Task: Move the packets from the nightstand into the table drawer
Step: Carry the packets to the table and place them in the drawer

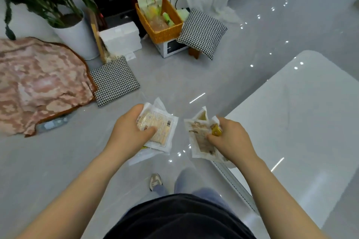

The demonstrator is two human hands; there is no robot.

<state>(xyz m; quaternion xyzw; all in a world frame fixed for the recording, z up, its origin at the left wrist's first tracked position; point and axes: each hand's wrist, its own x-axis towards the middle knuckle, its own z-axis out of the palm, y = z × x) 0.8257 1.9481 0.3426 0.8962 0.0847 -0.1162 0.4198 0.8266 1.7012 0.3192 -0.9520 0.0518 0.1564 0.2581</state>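
Packets of clear plastic with beige printed fronts (pixel 159 128) are held in the air above the glossy grey floor (pixel 174 83), split between both hands. Left hand (pixel 130 130) grips one stack, thumb pressed across the top packet, fingers curled beneath. Right hand (pixel 231 139) clutches a second crumpled bunch (pixel 200 139), just beside the corner of the glossy white table (pixel 301 112). Farther off are a black-and-white houndstooth cushion (pixel 114 79), an orange wicker basket (pixel 165 31) and a green plant in a white pot (pixel 77 33)
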